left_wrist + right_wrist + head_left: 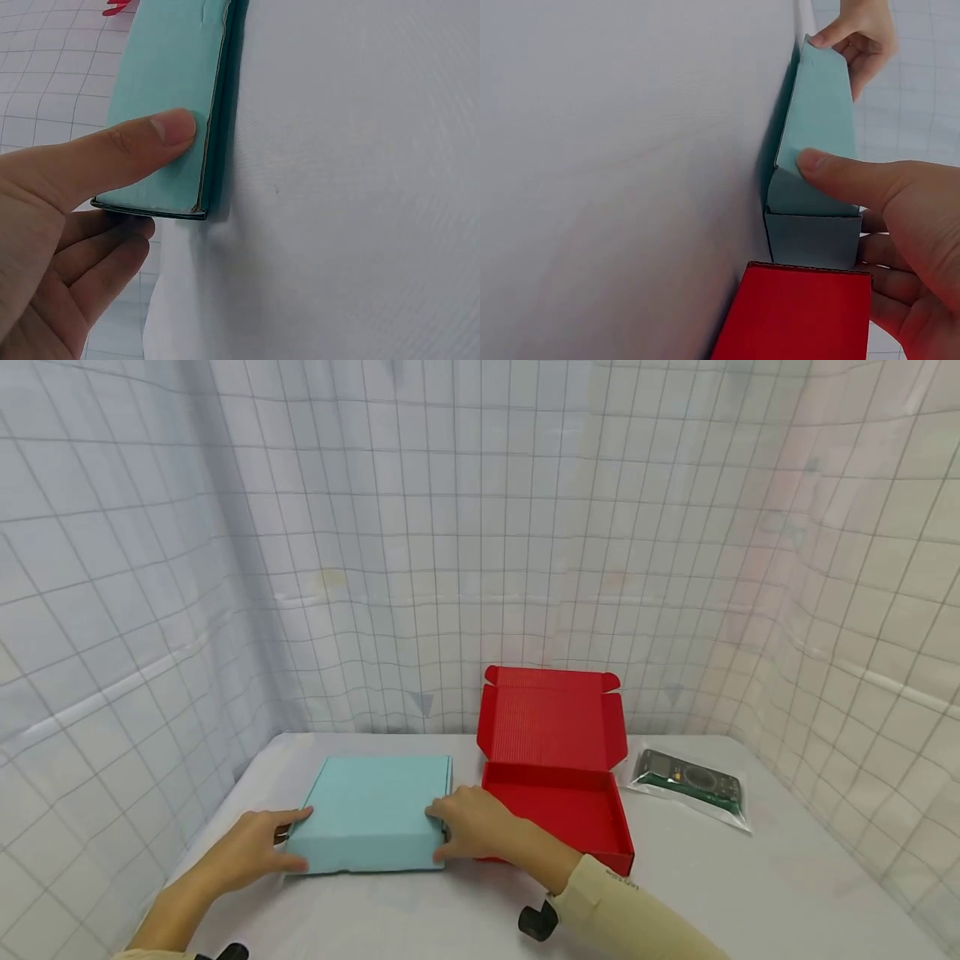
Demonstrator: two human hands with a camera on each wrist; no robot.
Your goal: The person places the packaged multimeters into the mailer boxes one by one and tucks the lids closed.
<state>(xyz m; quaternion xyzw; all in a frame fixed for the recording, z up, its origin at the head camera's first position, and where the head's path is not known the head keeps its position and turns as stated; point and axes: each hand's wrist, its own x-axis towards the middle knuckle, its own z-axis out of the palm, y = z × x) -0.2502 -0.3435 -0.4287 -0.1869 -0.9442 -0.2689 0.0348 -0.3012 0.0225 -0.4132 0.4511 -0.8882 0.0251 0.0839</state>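
A light blue cardboard box (367, 802) with its lid down lies on the left half of the table. At its left front corner, my left hand (251, 850) holds it, thumb on the front panel and fingers curled behind the left end, as the left wrist view shows. My right hand (476, 822) grips the opposite front corner. In the right wrist view the right thumb (817, 163) presses the front face, while the other fingers are partly hidden behind the box. The front panel's lower edge runs close to the tabletop.
Right beside the blue box stands a red cardboard box (555, 806), lid raised at the back; my right forearm passes over its front. Farther right lies a multimeter (690, 779) in a clear plastic bag. Grid-patterned curtains (465, 543) surround the white table (712, 877).
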